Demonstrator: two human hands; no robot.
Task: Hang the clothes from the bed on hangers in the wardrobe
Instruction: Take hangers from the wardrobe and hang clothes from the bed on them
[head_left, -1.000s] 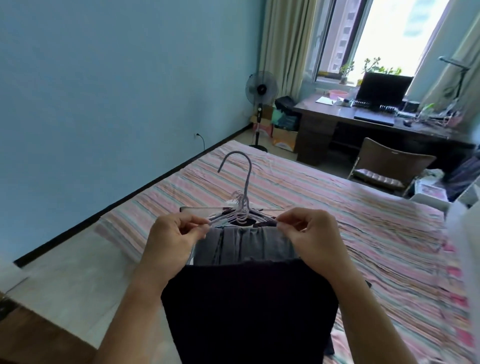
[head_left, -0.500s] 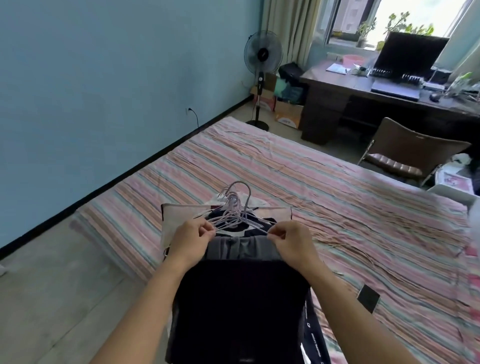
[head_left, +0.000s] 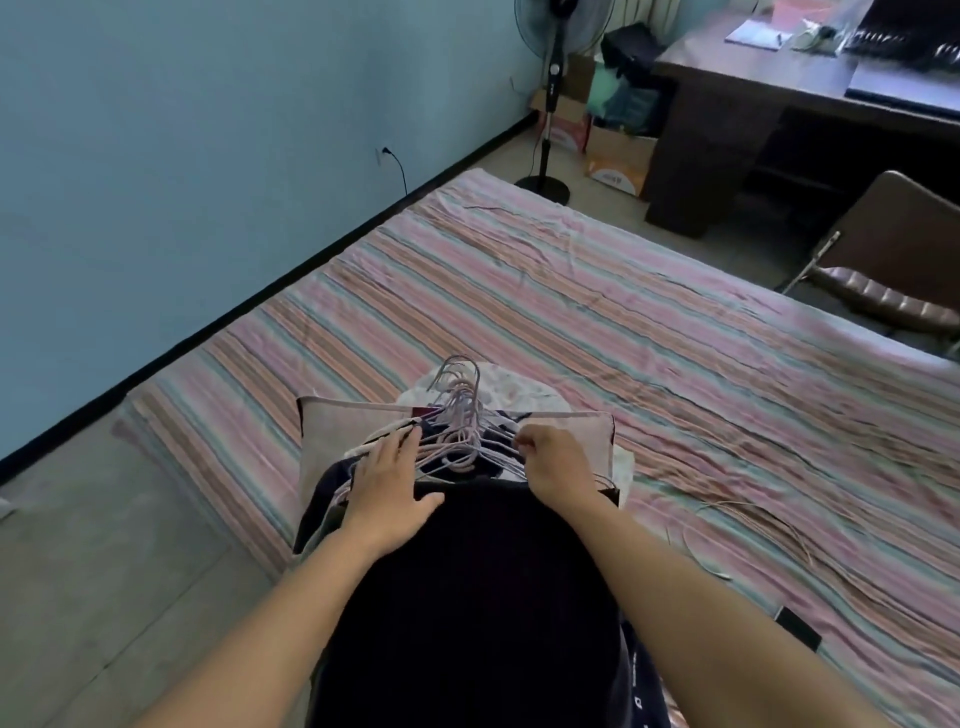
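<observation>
The left hand (head_left: 387, 486) lies flat with fingers spread on the hangers (head_left: 457, 434); the right hand (head_left: 558, 465) pinches their wires. The dark garment (head_left: 467, 597) now rests atop the clothes pile on the striped bed (head_left: 623, 322), lowered from before; fan (head_left: 553, 93), desk (head_left: 779, 104) and chair (head_left: 893, 260) stand beyond

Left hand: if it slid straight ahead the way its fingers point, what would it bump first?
Probably the bundle of hangers: the left hand lies flat, fingertips already at their arms. Depth is unclear.
</observation>
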